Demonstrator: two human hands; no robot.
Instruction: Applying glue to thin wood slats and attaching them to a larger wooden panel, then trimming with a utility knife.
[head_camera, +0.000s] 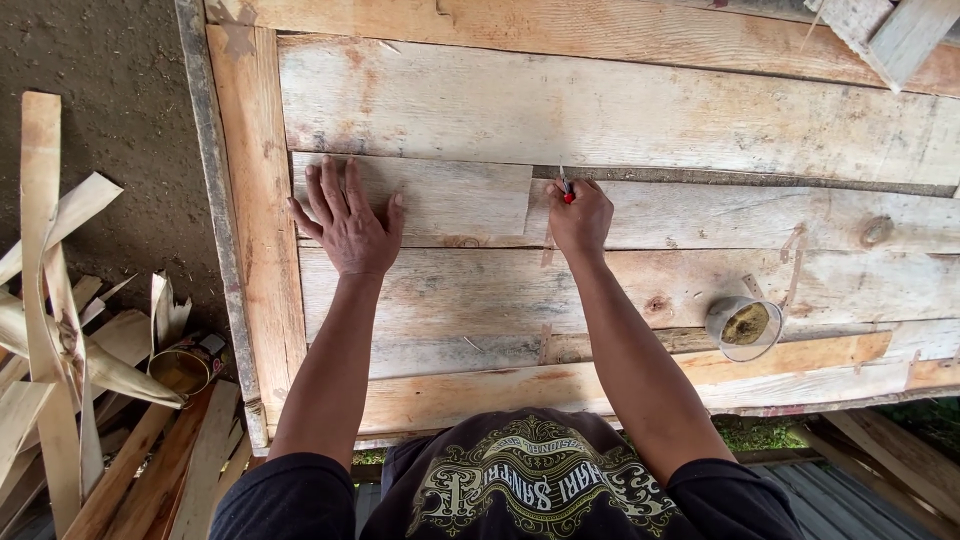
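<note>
There is one camera, and it sits on the person's head. It looks almost straight down and a bit forward, from close above. Both arms reach up into the picture from the bottom edge. The wooden table top (600, 110) fills most of the view, near enough to see the grain. On the left the camera also sees the dirt floor (120, 120) far below.

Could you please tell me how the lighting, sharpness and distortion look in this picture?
Head view: soft, even daylight, no glare; the pale weathered plank tabletop stays sharp; the left hand and right hand, closed on a small red-tipped marker, cast only faint shadows; plank lines bow slightly toward the edges.
</note>
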